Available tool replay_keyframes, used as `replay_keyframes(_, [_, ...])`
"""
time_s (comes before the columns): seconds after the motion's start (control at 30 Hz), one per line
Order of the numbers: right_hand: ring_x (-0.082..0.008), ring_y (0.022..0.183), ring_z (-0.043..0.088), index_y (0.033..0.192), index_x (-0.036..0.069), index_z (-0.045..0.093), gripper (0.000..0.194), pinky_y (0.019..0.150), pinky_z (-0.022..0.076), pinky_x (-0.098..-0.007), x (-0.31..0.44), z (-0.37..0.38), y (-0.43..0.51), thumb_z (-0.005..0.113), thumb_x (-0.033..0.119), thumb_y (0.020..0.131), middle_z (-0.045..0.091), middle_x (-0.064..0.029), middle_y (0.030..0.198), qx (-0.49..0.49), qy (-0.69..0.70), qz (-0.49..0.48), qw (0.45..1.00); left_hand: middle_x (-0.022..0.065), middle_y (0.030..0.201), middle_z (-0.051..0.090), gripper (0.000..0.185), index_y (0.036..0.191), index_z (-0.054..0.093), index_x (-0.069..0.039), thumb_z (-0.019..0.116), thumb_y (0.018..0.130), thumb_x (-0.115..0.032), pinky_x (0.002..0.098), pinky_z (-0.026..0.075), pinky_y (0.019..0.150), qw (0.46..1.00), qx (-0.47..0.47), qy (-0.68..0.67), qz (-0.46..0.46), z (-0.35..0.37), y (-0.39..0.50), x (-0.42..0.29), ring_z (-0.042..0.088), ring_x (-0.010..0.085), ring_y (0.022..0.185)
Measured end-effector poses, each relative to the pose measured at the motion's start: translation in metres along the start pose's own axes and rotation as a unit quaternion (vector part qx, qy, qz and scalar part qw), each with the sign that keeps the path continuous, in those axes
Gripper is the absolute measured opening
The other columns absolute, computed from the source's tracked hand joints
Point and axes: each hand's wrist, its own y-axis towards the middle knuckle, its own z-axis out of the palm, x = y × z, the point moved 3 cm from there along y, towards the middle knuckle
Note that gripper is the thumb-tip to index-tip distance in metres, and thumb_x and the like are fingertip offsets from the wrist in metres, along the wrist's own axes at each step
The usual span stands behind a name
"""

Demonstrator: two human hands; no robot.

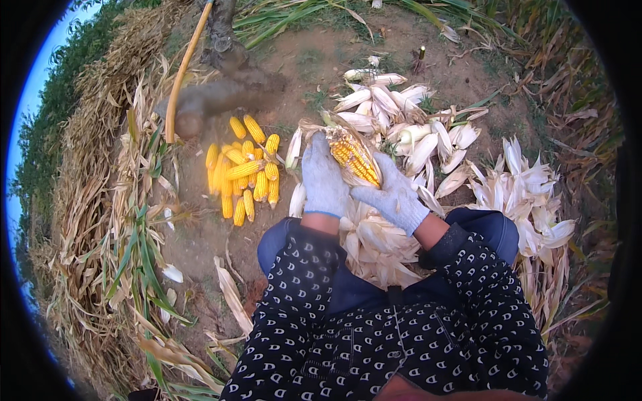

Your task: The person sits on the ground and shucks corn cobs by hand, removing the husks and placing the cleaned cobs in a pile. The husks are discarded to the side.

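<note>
Between my two hands, both in pale knit gloves, is a partly husked ear of corn (351, 154), its yellow kernels bare in front and damaged near the upper end. My left hand (322, 173) grips its left side and the husk. My right hand (393, 193) holds the lower right side, thumb near the base. Peeled yellow corn cobs (246, 170) lie heaped on the soil to the left. Beyond my right hand are ears still in pale husks (386, 105). Loose husks (378, 245) lie between my legs.
A curved wooden handle (181, 75) stands at the upper left, beside a log (215, 100) and a tree trunk (223, 30). More husks (521, 195) are piled at the right. Dry corn stalks (95, 200) line the left; standing plants (582, 65) edge the right.
</note>
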Motion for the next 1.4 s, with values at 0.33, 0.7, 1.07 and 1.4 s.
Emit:
replay_keyframes(0.33, [-0.0402,0.152,0.035,0.155,0.005,0.044,0.085,0.123,0.0332,-0.0452,0.015,-0.022,-0.003,0.077,0.044,0.088,0.043,-0.0256,0.159,-0.103,-0.173,-0.070,0.977,0.0203,0.132,0.061,0.045,0.142,0.051,0.001,0.055,0.100,-0.012,0.0393,0.049,0.102,0.843,-0.132,-0.444,-0.274,0.009,0.005,0.014,0.060,0.0326,0.120])
replay_keyframes(0.7, [-0.0399,0.136,0.056,0.153,-0.006,0.039,0.084,0.113,0.0438,-0.0426,0.003,0.006,0.003,0.073,0.041,0.093,0.057,-0.0300,0.144,-0.078,0.040,0.006,0.996,0.0140,0.122,0.063,0.038,0.139,0.055,-0.003,0.054,0.107,-0.023,0.0365,0.058,0.085,0.716,-0.086,-0.628,-0.292,0.030,-0.009,-0.016,0.068,0.0237,0.104])
replay_keyframes(1.07, [-0.0178,0.118,0.062,0.141,-0.003,0.051,0.056,0.102,0.0504,-0.0356,0.011,0.009,0.006,0.071,0.030,0.099,0.066,-0.0129,0.128,-0.099,0.299,0.029,0.949,0.0305,0.121,0.062,0.050,0.122,0.057,0.005,0.079,0.079,-0.009,0.0516,0.049,0.099,0.995,-0.042,-0.089,-0.020,-0.024,-0.011,-0.039,0.061,0.0486,0.111])
replay_keyframes(1.4, [-0.0170,0.119,0.061,0.141,-0.004,0.047,0.059,0.102,0.0509,-0.0338,0.015,0.017,0.009,0.073,0.027,0.098,0.065,-0.0115,0.126,-0.164,0.109,-0.067,0.978,0.0303,0.116,0.062,0.050,0.123,0.055,0.005,0.077,0.080,-0.007,0.0530,0.049,0.097,0.934,-0.090,-0.328,-0.109,-0.022,-0.017,-0.037,0.060,0.0496,0.111])
